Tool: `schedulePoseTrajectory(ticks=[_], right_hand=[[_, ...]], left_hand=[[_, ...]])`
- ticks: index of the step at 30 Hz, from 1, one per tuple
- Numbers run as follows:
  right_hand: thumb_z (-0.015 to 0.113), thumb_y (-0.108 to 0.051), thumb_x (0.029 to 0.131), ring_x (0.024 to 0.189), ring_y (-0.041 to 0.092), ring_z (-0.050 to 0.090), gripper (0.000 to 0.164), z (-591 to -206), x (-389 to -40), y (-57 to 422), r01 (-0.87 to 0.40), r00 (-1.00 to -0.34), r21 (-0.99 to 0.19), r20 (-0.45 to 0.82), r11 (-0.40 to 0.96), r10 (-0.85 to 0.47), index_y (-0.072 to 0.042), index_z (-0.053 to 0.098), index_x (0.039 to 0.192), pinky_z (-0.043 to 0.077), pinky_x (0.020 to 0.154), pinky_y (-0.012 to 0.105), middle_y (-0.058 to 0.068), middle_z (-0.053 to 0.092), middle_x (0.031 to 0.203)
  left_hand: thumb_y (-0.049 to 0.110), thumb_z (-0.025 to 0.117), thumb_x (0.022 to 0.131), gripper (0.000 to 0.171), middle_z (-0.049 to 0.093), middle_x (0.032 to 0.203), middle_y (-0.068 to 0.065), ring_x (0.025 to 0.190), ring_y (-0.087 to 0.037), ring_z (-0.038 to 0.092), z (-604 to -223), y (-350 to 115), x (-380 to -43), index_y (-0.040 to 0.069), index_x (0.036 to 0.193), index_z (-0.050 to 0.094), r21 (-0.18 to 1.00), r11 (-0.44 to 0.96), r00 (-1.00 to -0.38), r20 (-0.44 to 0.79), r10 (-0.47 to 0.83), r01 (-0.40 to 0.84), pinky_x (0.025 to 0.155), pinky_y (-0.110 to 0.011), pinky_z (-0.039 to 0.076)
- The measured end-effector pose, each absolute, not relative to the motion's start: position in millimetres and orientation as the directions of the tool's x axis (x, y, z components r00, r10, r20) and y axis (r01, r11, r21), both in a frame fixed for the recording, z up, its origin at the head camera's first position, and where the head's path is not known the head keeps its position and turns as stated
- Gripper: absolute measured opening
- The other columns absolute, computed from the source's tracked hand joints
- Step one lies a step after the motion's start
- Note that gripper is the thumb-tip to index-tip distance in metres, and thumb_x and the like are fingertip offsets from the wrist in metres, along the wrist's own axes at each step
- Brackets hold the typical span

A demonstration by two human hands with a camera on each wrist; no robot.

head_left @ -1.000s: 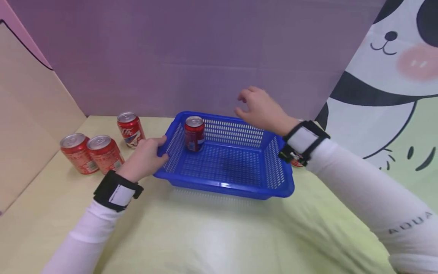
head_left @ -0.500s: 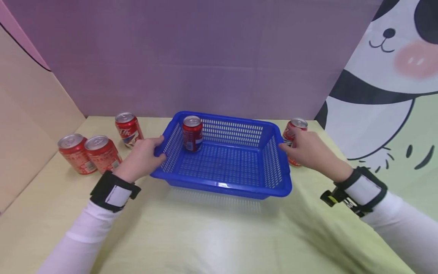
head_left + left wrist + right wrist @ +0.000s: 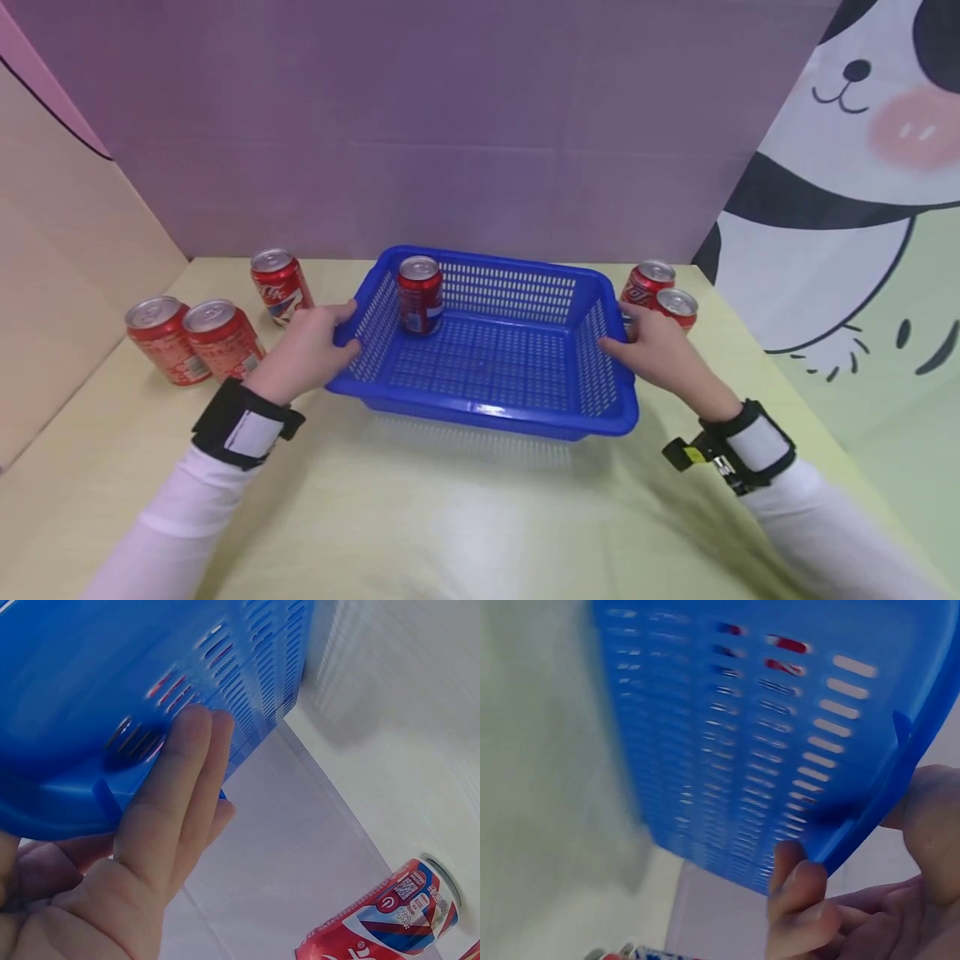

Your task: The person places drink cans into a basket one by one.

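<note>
A blue plastic basket [image 3: 487, 350] sits on a pale yellow-green tabletop [image 3: 450, 517], held at both short ends by a person in white sleeves and black wrist straps; the left hand [image 3: 307, 350] grips the left rim, thumb over the top edge and fingers [image 3: 176, 795] laid flat against the slotted outer wall; the right hand [image 3: 660, 354] takes the opposite rim, its thumb on top and its fingers [image 3: 799, 900] curled beneath the lip, as the right wrist view shows. The basket thus lies squarely between the two hands, each in contact with its own end, the long sides running across the person's front. Inside, one red can [image 3: 420, 293] stands upright in the far left corner, close to the left hand but separated from it by the basket wall. Outside the basket, a single red can [image 3: 276, 285] stands just beyond the left hand, with a pair of cans [image 3: 191, 337] touching each other farther left near the beige side panel [image 3: 60, 250]; two more cans [image 3: 663, 293] stand side by side just behind the right hand, near the panda-print backdrop [image 3: 862, 183]; a purple wall [image 3: 450, 125] closes the scene behind.
</note>
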State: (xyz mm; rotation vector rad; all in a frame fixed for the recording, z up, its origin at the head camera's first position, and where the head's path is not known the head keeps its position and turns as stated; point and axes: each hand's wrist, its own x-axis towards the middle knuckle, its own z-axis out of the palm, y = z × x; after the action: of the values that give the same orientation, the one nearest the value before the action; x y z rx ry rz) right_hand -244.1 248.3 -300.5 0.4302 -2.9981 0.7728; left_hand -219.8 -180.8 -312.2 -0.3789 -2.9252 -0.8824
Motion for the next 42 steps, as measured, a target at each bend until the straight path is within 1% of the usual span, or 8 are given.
schedulePoseTrajectory(ticks=[8, 17, 20, 24, 27, 28, 33, 42], right_hand=[[0.062, -0.018, 0.095, 0.067, 0.022, 0.068, 0.058, -300.1, -246.7, 242.3, -0.241, -0.960, -0.496, -0.002, 0.834, -0.279, 0.014, 0.041, 0.140, 0.058, 0.059, 0.037, 0.017, 0.069, 0.086], [0.052, -0.015, 0.097, 0.051, 0.018, 0.059, 0.051, -298.2, -244.3, 234.7, -0.266, -0.960, -0.395, 0.028, 0.879, -0.278, 0.020, 0.039, 0.132, 0.051, 0.044, 0.031, 0.009, 0.057, 0.066], [0.051, -0.016, 0.097, 0.051, 0.018, 0.059, 0.052, -300.8, -245.5, 234.9, -0.258, -0.963, -0.384, 0.028, 0.887, -0.268, 0.021, 0.039, 0.132, 0.050, 0.044, 0.031, 0.009, 0.056, 0.065], [0.050, -0.016, 0.096, 0.049, 0.018, 0.058, 0.049, -304.2, -245.7, 234.7, -0.245, -0.967, -0.383, 0.026, 0.891, -0.254, 0.020, 0.041, 0.129, 0.048, 0.042, 0.030, 0.009, 0.055, 0.064], [0.050, -0.015, 0.096, 0.048, 0.018, 0.057, 0.048, -304.9, -244.9, 233.5, -0.245, -0.967, -0.385, 0.037, 0.890, -0.250, 0.020, 0.041, 0.128, 0.048, 0.042, 0.029, 0.009, 0.054, 0.063], [0.050, -0.014, 0.096, 0.048, 0.018, 0.057, 0.050, -304.9, -244.5, 233.6, -0.246, -0.968, -0.384, 0.041, 0.890, -0.250, 0.020, 0.039, 0.130, 0.048, 0.041, 0.029, 0.009, 0.054, 0.062], [0.049, -0.014, 0.096, 0.045, 0.018, 0.056, 0.058, -305.3, -244.3, 233.7, -0.253, -0.966, -0.372, 0.051, 0.893, -0.253, 0.023, 0.031, 0.137, 0.046, 0.040, 0.029, 0.008, 0.053, 0.060], [0.050, -0.014, 0.096, 0.046, 0.018, 0.057, 0.057, -307.0, -243.2, 234.0, -0.252, -0.967, -0.381, 0.055, 0.890, -0.250, 0.023, 0.033, 0.136, 0.048, 0.041, 0.029, 0.009, 0.054, 0.061]], left_hand=[[0.006, 0.063, 0.092, 0.058, 0.046, 0.138, -0.033, 0.100, -0.035, 0.060, -313.4, -181.0, -218.3, -0.013, 0.142, 0.040, 0.541, 0.808, -0.972, 0.114, 0.204, 0.233, 0.076, -0.044, 0.056], [0.005, 0.064, 0.092, 0.058, 0.046, 0.139, -0.031, 0.108, -0.036, 0.060, -310.8, -179.4, -220.9, -0.012, 0.142, 0.041, 0.538, 0.809, -0.971, 0.123, 0.204, 0.238, 0.090, -0.053, 0.050], [0.007, 0.064, 0.093, 0.057, 0.049, 0.136, -0.032, 0.100, -0.033, 0.064, -311.0, -180.5, -221.1, -0.013, 0.142, 0.041, 0.521, 0.814, -0.966, 0.126, 0.226, 0.258, 0.084, -0.049, 0.054], [0.014, 0.062, 0.096, 0.050, 0.067, 0.103, -0.027, 0.066, -0.021, 0.064, -298.1, -185.9, -221.2, -0.015, 0.135, 0.049, 0.428, 0.832, -0.935, 0.124, 0.332, 0.353, 0.059, -0.036, 0.056], [0.020, 0.059, 0.098, 0.041, 0.069, 0.081, -0.015, 0.054, -0.015, 0.058, -272.3, -195.0, -225.6, -0.012, 0.124, 0.061, 0.356, 0.842, -0.913, 0.115, 0.391, 0.405, 0.055, -0.034, 0.052], [0.020, 0.059, 0.098, 0.038, 0.068, 0.078, -0.013, 0.055, -0.016, 0.058, -262.2, -198.7, -229.7, -0.010, 0.120, 0.064, 0.336, 0.849, -0.912, 0.110, 0.395, 0.408, 0.057, -0.037, 0.052], [0.012, 0.060, 0.094, 0.030, 0.069, 0.099, -0.024, 0.082, -0.031, 0.068, -221.4, -229.8, -264.7, -0.009, 0.115, 0.067, 0.247, 0.906, -0.937, 0.021, 0.350, 0.344, 0.073, -0.048, 0.057], [0.015, 0.070, 0.086, 0.046, 0.059, 0.116, -0.034, 0.103, -0.047, 0.058, -209.7, -261.0, -323.0, -0.010, 0.124, 0.060, 0.048, 0.975, -0.956, -0.190, 0.223, 0.218, 0.081, -0.058, 0.051]])
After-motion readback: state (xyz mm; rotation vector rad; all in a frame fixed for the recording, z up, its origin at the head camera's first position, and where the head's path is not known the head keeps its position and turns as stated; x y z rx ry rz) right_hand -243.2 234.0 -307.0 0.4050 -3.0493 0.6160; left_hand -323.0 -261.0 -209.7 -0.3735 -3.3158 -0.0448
